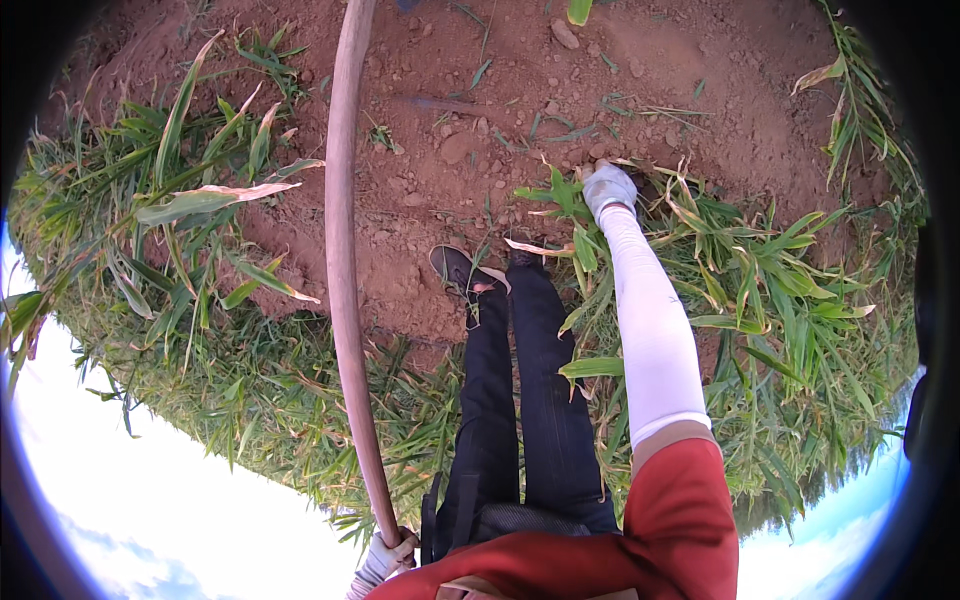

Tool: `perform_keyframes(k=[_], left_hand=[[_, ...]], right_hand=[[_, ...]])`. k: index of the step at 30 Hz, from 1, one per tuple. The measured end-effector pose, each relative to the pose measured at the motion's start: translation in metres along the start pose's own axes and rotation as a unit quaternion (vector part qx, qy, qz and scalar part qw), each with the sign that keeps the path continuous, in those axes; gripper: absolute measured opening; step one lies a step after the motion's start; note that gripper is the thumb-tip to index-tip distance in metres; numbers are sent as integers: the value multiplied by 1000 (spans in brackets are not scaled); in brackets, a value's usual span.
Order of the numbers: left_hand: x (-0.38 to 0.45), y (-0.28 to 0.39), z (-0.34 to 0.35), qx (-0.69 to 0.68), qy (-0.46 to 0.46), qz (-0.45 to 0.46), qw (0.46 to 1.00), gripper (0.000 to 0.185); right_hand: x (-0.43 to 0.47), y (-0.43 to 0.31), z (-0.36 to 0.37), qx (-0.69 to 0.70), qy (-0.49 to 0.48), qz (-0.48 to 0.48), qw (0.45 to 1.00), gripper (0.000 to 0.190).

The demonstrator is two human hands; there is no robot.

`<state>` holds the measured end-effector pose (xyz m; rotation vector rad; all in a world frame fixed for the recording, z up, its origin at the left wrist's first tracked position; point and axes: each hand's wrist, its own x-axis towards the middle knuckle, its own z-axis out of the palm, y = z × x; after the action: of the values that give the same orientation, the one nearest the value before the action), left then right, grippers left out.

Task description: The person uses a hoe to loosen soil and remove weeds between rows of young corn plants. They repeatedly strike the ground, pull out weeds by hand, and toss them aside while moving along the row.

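A long, slightly curved wooden pole (343,225) runs from the top edge down to the bottom of the view; its far end is out of view. My left hand (391,553), in a pale glove, is closed around its near end. My right hand (609,187), in a dirty pale glove below a white sleeve, reaches down to the base of leafy green plants (750,255) with browned tips. Its fingers are curled near the soil, partly hidden, so whether they grip stems cannot be told.
Loose reddish soil (450,180) with clods and scattered leaf bits lies before my feet. My dark shoe (454,268) stands on it. More leafy plants (180,195) grow at the left, and dense greenery lies behind my legs.
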<state>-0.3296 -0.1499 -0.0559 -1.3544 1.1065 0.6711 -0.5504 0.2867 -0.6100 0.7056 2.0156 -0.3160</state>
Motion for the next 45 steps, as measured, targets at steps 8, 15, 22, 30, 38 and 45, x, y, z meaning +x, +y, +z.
perform_keyframes(k=[8, 15, 22, 30, 38, 45], left_hand=[[-1, -2, -3, -39, -7, 2, 999, 16], [-8, 19, 1, -21, 3, -7, 1000, 19], [-5, 18, -4, -19, -9, -8, 1000, 19], [6, 9, -12, -47, -20, -11, 999, 17], [-7, 32, -15, -16, -18, 20, 1000, 22], [0, 21, -24, -29, -43, 54, 997, 19]], right_hand=[[-66, -48, -14, -8, 26, -73, 997, 42], [-115, -98, -20, 21, -11, -82, 996, 36], [-121, -71, -1, 54, 71, -135, 987, 37], [-229, -92, 22, 61, 28, -336, 940, 21], [-407, -87, 47, 61, -49, -548, 833, 16], [-421, 71, 11, -4, -45, -385, 922, 16]])
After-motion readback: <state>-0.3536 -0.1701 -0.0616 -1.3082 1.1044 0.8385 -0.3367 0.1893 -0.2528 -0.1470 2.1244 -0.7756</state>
